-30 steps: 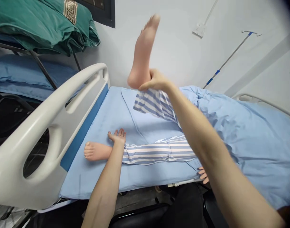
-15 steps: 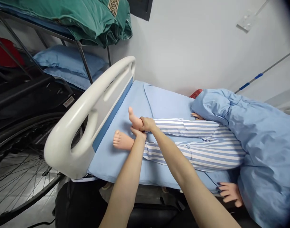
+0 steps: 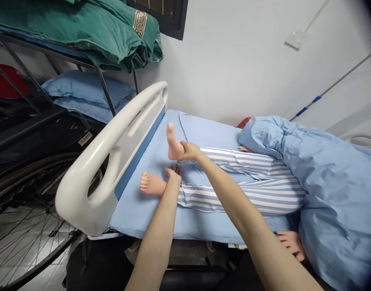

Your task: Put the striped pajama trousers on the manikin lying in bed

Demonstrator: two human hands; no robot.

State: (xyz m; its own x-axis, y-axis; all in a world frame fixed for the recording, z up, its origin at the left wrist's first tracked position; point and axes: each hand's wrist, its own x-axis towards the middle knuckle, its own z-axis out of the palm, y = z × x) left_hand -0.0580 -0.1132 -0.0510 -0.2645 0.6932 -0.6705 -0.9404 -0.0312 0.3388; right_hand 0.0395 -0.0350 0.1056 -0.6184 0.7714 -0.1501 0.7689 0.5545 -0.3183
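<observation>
On the blue-sheeted bed [image 3: 127, 218] lies a manikin in blue-and-white striped trousers [image 3: 264, 198]. My right hand [image 3: 189, 151] is wrapped around the ankle of its farther foot [image 3: 174, 146], whose toes point up; that leg is raised slightly off the sheet. Just below it my left hand [image 3: 173, 173] is apart from the foot, fingers spread and palm partly turned up, between the two legs. The nearer foot [image 3: 153, 184] rests on the bed to the left of my left wrist.
A white bed end board [image 3: 82, 173] stands at the left, with a wheelchair wheel [image 3: 30, 226] beside it. A blue quilt [image 3: 333, 182] covers the manikin's upper body; its hand [image 3: 291, 243] sticks out at the near edge. Pillows [image 3: 88, 91] lie on a rack behind.
My right hand has lifted the farther foot a little. My left hand has let go of the ankle and dropped below it. The view has shifted slightly.
</observation>
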